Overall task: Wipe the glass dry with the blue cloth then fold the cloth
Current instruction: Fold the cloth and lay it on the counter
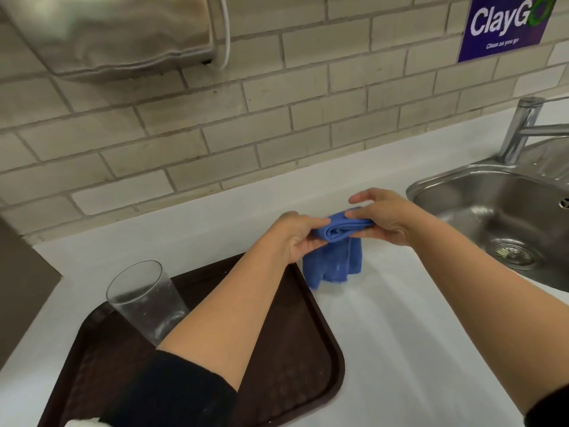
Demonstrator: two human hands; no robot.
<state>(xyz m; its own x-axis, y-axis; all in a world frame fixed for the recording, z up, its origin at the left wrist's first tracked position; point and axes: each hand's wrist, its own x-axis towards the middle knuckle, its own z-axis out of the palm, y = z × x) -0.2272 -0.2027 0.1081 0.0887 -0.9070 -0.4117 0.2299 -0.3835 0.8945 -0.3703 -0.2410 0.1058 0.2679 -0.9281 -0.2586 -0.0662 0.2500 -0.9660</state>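
The blue cloth (334, 260) is held above the white counter, bunched along its top with the rest hanging down. My left hand (300, 237) grips its left end and my right hand (388, 221) pinches its right end, forefinger raised. The clear glass (146, 300) stands upright on the dark brown tray (295, 359) at the left, untouched, partly hidden behind my left forearm.
A steel sink (498, 214) with a tap (523, 131) lies to the right. The white counter (415, 349) stretches in front of a tiled wall. A beige cloth (117, 32) hangs at the upper left, and a purple sign (505, 26) at the upper right.
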